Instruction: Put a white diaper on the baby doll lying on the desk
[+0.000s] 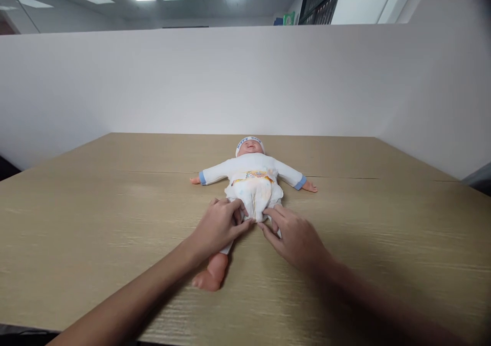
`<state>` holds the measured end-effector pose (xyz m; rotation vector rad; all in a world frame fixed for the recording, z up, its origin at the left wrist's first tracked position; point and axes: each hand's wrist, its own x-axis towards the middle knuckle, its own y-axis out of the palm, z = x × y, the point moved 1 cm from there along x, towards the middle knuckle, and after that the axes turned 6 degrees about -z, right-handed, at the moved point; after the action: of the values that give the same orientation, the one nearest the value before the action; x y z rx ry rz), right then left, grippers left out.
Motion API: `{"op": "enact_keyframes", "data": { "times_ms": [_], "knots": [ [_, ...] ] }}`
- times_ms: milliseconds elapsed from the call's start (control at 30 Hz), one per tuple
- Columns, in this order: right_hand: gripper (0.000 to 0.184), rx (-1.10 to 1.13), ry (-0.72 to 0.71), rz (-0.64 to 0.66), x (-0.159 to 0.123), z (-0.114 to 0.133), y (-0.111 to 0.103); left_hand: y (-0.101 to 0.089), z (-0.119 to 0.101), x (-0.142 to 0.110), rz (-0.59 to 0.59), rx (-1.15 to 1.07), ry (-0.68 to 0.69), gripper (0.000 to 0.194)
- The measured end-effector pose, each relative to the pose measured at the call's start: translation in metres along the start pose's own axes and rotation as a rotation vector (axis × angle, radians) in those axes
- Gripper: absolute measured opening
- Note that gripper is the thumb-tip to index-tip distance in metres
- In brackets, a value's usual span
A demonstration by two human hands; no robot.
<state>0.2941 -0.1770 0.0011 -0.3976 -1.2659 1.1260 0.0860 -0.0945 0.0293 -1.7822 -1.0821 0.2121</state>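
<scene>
A baby doll [251, 169] lies on its back on the wooden table [95, 208], arms spread, in a white top, a cap and a white diaper [255, 195]. My left hand [220, 226] rests over the doll's left thigh, fingers curled and pinching the diaper's lower edge. On the other side my right hand [293, 236] lies over the other leg, with its fingers pressed to the same edge of the diaper. One bare doll foot [209, 277] sticks out under my left wrist. The other leg is hidden by my right hand.
White partition walls [245, 80] close off the table at the back and on the right. The table's near edge runs along the bottom left of the view.
</scene>
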Motion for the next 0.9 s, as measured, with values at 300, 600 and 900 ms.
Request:
{"op": "enact_keyframes", "data": {
  "times_ms": [300,600,900],
  "knots": [
    [0.010,0.076,0.070,-0.005,-0.006,0.006,-0.004,-0.004,0.000,-0.005,-0.035,-0.072,0.052,0.013],
    [0.016,0.177,0.063,-0.004,-0.010,0.010,-0.006,0.002,0.004,-0.012,-0.209,-0.156,0.132,0.004],
    [0.016,0.176,0.135,0.096,-0.002,0.011,-0.006,0.002,0.003,-0.005,-0.112,-0.193,0.133,0.007]
  ]
}}
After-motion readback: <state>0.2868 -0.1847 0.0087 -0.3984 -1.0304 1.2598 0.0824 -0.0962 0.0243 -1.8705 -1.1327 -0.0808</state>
